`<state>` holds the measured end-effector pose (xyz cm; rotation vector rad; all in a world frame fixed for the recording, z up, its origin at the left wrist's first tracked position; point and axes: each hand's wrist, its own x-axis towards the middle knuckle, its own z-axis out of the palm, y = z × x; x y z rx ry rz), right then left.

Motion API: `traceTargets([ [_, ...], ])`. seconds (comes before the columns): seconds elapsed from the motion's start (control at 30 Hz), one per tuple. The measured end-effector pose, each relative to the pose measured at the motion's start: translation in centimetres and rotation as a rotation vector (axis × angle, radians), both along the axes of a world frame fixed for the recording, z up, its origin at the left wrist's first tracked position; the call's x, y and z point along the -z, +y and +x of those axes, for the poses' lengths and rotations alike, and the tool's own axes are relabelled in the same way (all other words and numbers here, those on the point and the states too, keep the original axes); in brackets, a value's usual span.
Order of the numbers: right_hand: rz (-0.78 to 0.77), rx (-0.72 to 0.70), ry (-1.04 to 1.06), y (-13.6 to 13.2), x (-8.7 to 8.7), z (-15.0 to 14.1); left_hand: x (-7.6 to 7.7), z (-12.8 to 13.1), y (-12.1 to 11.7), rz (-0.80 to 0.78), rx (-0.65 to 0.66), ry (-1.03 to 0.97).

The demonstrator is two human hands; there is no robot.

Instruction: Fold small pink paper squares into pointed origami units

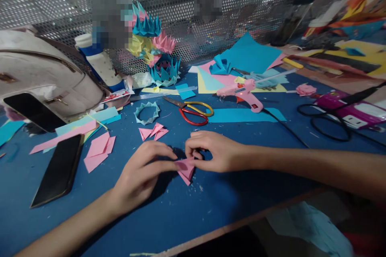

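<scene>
A folded piece of pink paper (pixel 186 170) rests on the blue table, its point toward me. My left hand (pixel 144 172) pinches its left corner between thumb and fingers. On the other side, my right hand (pixel 215 150) grips the upper right edge, fingers curled in. Just beyond my left hand lie several small folded pink triangles (pixel 153 131) and a light-blue zigzag paper ring (pixel 146 113). Scissors (pixel 194 111) with one red and one yellow handle lie open past my hands. Flat pink paper squares (pixel 99 150) are stacked to the left.
A pink glue gun (pixel 241 93) with its cord lies on a blue paper strip (pixel 247 115). Black phone (pixel 58 170), white bag (pixel 45 72) and bottle (pixel 98 62) stand left. Folded paper flowers (pixel 164 70) lean by the mesh wall. A purple device (pixel 350 108) sits right.
</scene>
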<state>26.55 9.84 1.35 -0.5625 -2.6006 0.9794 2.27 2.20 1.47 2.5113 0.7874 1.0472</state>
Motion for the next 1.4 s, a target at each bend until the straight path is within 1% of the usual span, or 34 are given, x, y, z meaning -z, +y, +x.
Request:
traceTargets([
  [0.07,0.081,-0.021,-0.024,0.3,0.1,0.0,0.1,0.0,-0.9,0.109,0.013,0.098],
  [0.1,0.110,-0.030,-0.033,0.4,0.1,0.0,0.1,0.1,-1.4,0.208,0.020,0.200],
  [0.17,0.156,-0.031,-0.052,0.6,0.2,0.0,0.4,0.4,-2.3,0.339,0.019,0.391],
  [0.23,0.196,-0.017,-0.064,0.6,0.3,-0.1,0.8,0.9,-2.9,0.382,-0.007,0.496],
  [0.33,0.226,0.005,-0.075,0.5,0.5,-0.2,1.1,1.3,-3.1,0.376,-0.041,0.545],
  [0.43,0.229,0.015,-0.068,0.5,0.7,-0.1,1.2,1.4,-3.1,0.364,-0.048,0.564],
  [0.6,0.245,0.007,0.005,0.6,1.3,0.0,1.2,1.3,-3.1,0.371,-0.076,0.544],
  [0.83,0.266,0.084,0.003,0.2,1.3,0.0,1.7,1.3,-3.4,0.353,-0.232,0.522],
  [0.93,0.300,0.104,0.006,0.0,1.3,0.0,1.7,1.1,-3.5,0.328,-0.259,0.552],
  [1.03,0.377,0.099,0.010,-0.2,1.2,0.1,1.4,0.8,-3.3,0.313,-0.252,0.580],
  [1.2,0.439,0.110,-0.025,-0.3,1.1,0.1,1.3,0.5,-2.9,0.310,-0.167,0.626],
  [1.3,0.484,0.114,-0.022,-0.2,1.2,0.4,1.6,0.5,-3.0,0.314,-0.162,0.646],
  [1.4,0.570,0.061,0.007,-0.1,1.2,0.7,2.3,0.6,-3.2,0.297,-0.203,0.596],
])
